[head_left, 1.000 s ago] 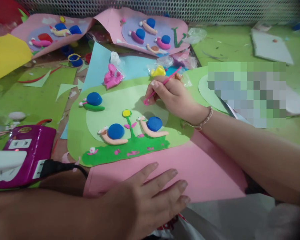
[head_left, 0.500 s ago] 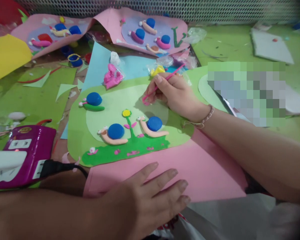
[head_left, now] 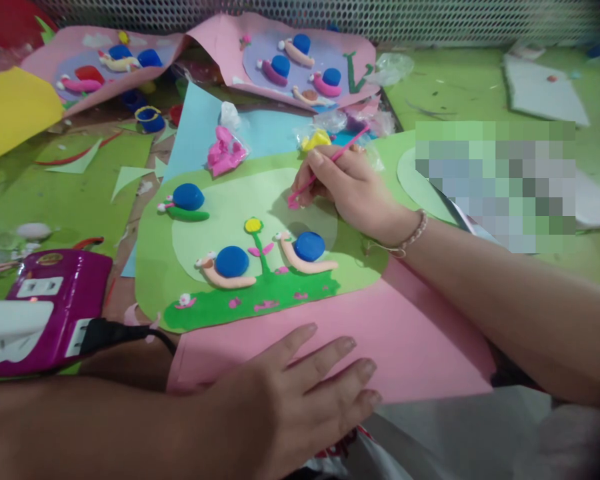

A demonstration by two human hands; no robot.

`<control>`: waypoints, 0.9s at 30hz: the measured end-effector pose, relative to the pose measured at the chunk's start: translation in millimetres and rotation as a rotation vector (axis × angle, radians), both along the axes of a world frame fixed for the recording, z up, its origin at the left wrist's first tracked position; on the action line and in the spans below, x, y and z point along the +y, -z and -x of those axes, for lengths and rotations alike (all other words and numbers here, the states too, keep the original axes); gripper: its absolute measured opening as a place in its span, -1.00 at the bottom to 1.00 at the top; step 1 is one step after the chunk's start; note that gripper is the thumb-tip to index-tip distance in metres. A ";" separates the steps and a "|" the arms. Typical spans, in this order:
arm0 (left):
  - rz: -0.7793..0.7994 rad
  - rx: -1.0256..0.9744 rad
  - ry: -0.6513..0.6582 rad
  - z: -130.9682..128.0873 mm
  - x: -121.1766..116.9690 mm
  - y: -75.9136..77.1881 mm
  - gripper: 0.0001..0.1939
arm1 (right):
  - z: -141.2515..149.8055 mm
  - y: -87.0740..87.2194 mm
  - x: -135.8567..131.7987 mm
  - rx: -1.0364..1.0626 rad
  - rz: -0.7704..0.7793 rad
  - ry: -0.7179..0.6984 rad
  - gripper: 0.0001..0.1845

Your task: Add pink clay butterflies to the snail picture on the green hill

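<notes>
right hand (head_left: 347, 190): beyond the yellow flower (head_left: 253, 226) and to its right, above a green card (head_left: 153, 267). thumb and forefinger pinch a thin pink stick (head_left: 354, 139), the other fingers curled in beneath. stick slants, upper end away to the right, lower end close over the card's pale oval (a small pink bit at that lower end; clay or part of the stick, cannot tell. contact with the card, also cannot tell). braided bracelet (head_left: 417, 230) on the wrist.

left hand (head_left: 300, 400): nearer the wearer than the yellow flower, well apart from it. palm down over a pink card (head_left: 405, 347), fingers spread with gaps between, holding nothing visible.

on the green card, around the yellow flower: a peach snail with blue shell (head_left: 231, 262) just to its left and nearer; a second peach snail (head_left: 309, 247) to its right, nearer too; a green-bodied snail (head_left: 189, 198) farther left and slightly beyond. green grass strip (head_left: 250, 310) at the foot of the flower's stem (pink patches along it).

beyond the flower, off to the left: bagged pink clay (head_left: 227, 153). beyond and to the right, near the right hand: yellow clay (head_left: 315, 140). well left of the flower: purple socket block (head_left: 93, 273), black plug (head_left: 103, 335) in its side.
</notes>
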State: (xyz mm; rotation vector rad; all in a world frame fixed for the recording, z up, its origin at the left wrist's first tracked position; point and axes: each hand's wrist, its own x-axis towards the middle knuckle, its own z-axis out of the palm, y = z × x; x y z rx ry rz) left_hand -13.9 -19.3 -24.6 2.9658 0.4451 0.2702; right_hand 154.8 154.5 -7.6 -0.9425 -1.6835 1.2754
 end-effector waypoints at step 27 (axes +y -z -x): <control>-0.011 -0.034 -0.024 -1.8 -1.1 1.7 -0.54 | -0.9 -2.6 -2.3 0.014 0.003 -0.028 -0.64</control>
